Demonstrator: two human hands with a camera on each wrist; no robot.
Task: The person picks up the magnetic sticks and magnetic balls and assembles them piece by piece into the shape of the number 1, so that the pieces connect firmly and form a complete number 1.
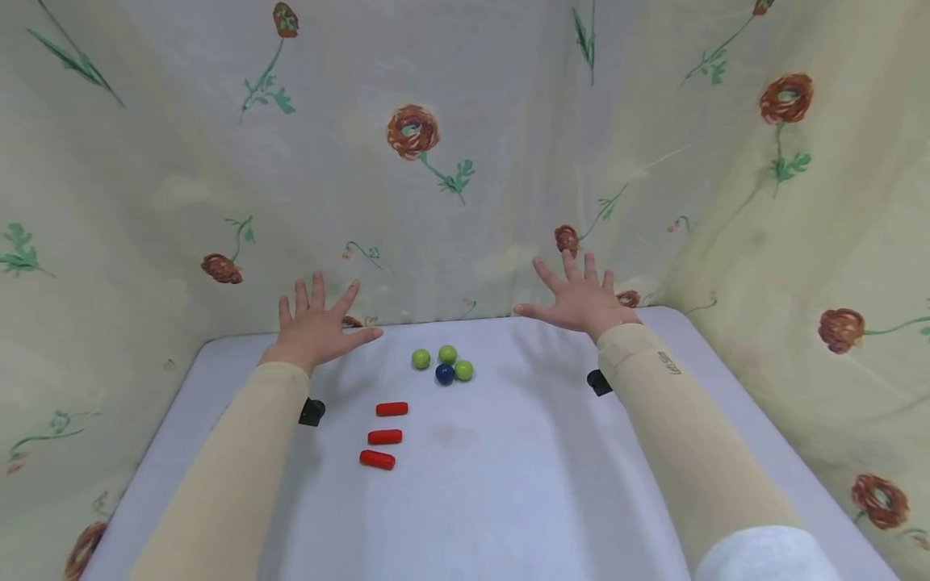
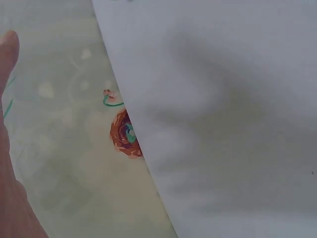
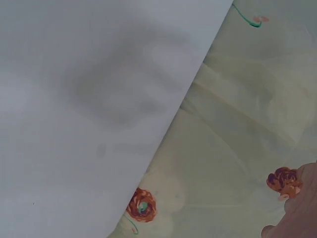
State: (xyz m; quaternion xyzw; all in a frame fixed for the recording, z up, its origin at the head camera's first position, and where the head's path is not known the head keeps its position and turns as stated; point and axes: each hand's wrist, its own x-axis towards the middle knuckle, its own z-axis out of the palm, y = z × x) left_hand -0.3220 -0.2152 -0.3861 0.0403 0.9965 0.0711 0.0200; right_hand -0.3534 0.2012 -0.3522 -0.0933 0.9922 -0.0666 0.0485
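Both hands hover over the far part of a white table [image 1: 494, 500], fingers spread and holding nothing. My left hand [image 1: 312, 329] is at the far left, part of it also showing at the left edge of the left wrist view. Over the far right is my right hand [image 1: 581, 300], with a bit of it in the lower right corner of the right wrist view. Between them lie three green balls, one of them a green ball [image 1: 421, 359], clustered with a dark blue ball [image 1: 445, 374]. Nearer, three short red cylinders lie in a column, the middle red cylinder [image 1: 385, 436] among them.
A pale curtain [image 1: 494, 226] with printed flowers hangs round the table's back and sides. Small black wrist cameras, such as the left camera [image 1: 312, 412], sit under each beige sleeve [image 1: 240, 476]. Shadows of the arms fall on the tabletop.
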